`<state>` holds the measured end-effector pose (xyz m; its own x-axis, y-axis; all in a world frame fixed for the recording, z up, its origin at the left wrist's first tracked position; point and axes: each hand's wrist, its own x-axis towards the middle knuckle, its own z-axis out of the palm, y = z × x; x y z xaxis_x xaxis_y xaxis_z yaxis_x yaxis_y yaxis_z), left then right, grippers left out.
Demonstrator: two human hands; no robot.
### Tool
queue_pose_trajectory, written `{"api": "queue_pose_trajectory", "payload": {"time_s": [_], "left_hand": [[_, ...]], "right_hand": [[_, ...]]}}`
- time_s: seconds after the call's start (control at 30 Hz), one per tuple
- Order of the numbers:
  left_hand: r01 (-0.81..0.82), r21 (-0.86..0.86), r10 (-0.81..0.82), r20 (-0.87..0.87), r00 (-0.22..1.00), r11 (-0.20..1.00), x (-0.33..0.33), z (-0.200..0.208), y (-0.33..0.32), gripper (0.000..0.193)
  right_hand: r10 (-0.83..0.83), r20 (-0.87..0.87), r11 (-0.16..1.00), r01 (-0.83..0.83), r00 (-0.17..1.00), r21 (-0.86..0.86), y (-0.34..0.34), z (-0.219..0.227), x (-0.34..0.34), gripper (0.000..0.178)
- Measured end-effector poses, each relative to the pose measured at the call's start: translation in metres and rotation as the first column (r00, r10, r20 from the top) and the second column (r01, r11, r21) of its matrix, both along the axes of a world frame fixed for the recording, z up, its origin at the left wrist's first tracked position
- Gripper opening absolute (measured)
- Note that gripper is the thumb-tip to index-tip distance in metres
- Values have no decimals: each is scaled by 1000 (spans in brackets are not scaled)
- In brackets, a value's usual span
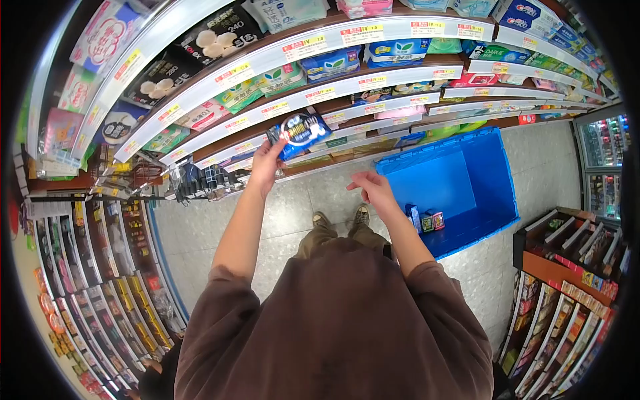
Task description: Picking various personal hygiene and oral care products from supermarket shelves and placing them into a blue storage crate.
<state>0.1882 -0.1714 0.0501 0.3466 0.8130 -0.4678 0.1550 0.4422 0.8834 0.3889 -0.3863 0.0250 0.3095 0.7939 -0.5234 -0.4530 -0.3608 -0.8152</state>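
My left hand (269, 163) reaches up to the shelves and grips a dark blue packet of sanitary pads (301, 133) by its near left end. The packet is tilted in front of the lower shelf edges. My right hand (373, 187) holds nothing; its fingers are loosely bent and apart, pointing left. It hovers beside the left rim of a large blue plastic crate (475, 175). Inside the crate, near its left wall, are a few small boxes (432, 221), one of them dark blue.
Curved tiers of shelves (373, 81) ahead carry sanitary pads and toothpaste boxes. Another stocked rack (107, 287) stands at the left, and a display rack (567, 280) at the right. A glass-door fridge (603, 157) is at the far right. My shoes (361, 215) are on grey floor tiles.
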Motion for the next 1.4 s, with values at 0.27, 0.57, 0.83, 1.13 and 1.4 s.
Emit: {"api": "queue_pose_trajectory", "payload": {"time_s": [0.27,0.57,0.83,1.13,1.4], "left_hand": [[-55,191,70,-70,995,980,35,-31,64,34],[468,703,-3,-553,833,535,69,-91,103,42],[507,580,-217,-496,841,638,91,-77,100,31],[633,462,-203,-686,699,621,78,-71,105,58],[466,444,-363,-300,882,766,72,-63,88,32]], "right_hand": [[-89,-51,981,79,995,-178,-66,-46,0,22],[-230,-65,918,194,971,-346,-117,-50,-1,17],[-328,-53,896,293,943,-333,-129,-58,9,17],[-370,166,871,404,914,-281,-164,-81,33,15],[-43,718,661,558,695,-501,-214,-147,143,22]]}}
